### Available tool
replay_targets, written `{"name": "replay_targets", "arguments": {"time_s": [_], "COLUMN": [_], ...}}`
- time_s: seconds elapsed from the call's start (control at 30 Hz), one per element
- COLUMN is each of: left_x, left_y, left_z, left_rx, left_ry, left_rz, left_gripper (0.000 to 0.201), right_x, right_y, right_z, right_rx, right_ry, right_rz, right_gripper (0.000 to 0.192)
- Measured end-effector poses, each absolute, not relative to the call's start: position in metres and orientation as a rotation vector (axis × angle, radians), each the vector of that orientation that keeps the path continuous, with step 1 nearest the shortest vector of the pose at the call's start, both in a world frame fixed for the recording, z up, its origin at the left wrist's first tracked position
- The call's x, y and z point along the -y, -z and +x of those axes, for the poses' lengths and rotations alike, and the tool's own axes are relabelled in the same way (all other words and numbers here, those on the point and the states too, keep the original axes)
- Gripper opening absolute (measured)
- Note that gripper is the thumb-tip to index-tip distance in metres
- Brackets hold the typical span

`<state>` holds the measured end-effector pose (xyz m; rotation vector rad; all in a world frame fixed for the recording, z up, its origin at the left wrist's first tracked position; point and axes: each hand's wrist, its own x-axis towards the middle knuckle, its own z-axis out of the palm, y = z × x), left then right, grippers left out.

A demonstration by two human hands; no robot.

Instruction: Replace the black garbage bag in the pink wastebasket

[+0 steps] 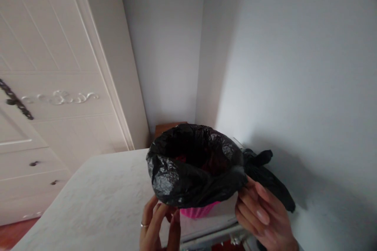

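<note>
A black plastic bag (179, 186) lines a bright pink slatted bin (198, 210). Its mouth faces up, and its edge is folded outward over the rim, so only a low strip of the pink side shows. At the near left, my left hand (160, 221), with a ring on one finger, has its fingers curled at the bag's lower edge; the fingertips are partly hidden there. On the right side, my right hand (262, 213) pinches the bag's edge between thumb and fingers. Some reddish patches show dimly inside the bag's dark opening.
The bin stands on a white patterned tabletop (97, 200). Another black plastic bag (268, 178), bunched up, lies behind my right hand against the wall (309, 86). A white wardrobe (88, 125) rises at the left, and a brown wooden piece (166, 128) shows in the corner.
</note>
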<state>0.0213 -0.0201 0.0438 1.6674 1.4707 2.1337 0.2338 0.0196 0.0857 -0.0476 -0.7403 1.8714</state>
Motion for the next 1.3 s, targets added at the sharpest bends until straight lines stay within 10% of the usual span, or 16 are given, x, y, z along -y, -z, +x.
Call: {"name": "replay_targets", "arguments": {"time_s": [0.37,1.3], "left_x": [0.014,0.002], "left_y": [-0.061,-0.088], "left_z": [0.000,0.013], "left_rx": [-1.528,-1.493], "left_ry": [-1.732,-1.598], "left_rz": [2.529,2.244], "left_gripper": [0.028,0.025], "right_x": [-0.034,-0.177], "right_y": [-0.113,-0.307], "right_z": [0.245,0.116], "right_rx": [0.767,1.400], "right_ry": [-2.155,-1.544], "right_rz": [-0.178,-0.769], "right_gripper": [0.061,0.026]}}
